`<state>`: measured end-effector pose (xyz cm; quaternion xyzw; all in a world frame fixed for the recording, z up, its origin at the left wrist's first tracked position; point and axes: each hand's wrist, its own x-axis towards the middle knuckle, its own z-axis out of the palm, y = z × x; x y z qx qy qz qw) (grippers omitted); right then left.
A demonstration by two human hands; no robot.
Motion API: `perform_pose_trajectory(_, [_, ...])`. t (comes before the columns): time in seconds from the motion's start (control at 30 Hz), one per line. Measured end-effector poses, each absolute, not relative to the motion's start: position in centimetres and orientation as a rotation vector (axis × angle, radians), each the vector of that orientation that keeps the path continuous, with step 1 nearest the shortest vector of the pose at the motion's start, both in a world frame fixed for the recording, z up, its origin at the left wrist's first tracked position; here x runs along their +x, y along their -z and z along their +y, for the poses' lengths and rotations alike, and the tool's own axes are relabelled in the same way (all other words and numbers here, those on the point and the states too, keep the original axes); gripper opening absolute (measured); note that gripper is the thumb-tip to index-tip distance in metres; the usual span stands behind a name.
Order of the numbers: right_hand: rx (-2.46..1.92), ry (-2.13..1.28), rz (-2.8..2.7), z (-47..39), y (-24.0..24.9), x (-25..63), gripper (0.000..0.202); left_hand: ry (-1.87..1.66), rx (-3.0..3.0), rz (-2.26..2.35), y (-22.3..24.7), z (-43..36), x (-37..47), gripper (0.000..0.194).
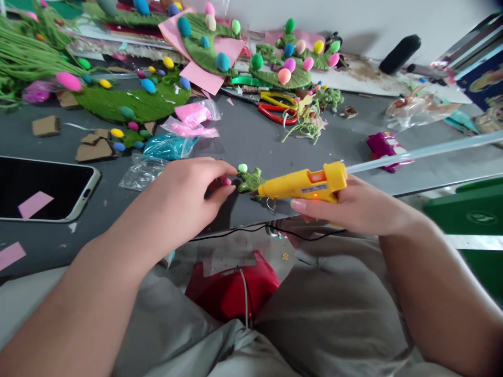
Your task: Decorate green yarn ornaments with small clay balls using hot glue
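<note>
My right hand is wrapped round a yellow glue gun with a small orange light on its side and a long clear glue stick in its back. The gun's nozzle points left and meets or overlaps a small green yarn piece near the table's front edge. A pale green egg sits at the yarn piece's upper left. Just left of it, my left hand has thumb and forefinger curled round a small pink egg. Its other fingers are hidden.
A phone lies at the left. Behind my hands are red-handled pliers, a teal bag, and green crescents with coloured eggs. A purple object lies at the right. A black cable runs along the front edge.
</note>
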<state>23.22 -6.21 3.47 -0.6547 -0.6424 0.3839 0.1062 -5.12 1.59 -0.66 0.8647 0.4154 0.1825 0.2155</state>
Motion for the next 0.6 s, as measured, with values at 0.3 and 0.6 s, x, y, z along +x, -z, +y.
perform_pose_trajectory(0.3, [-2.100,-0.665,-1.398,-5.1,-2.9,27.7,0.043,-0.657,2.433,1.072,0.0,1.2,-4.5,0.020])
perform_pose_trajectory(0.6, [-1.998,-0.617,-1.304,-3.1,-1.4,30.0,0.030,-0.741,2.468,1.059,1.2,0.6,-3.4,0.017])
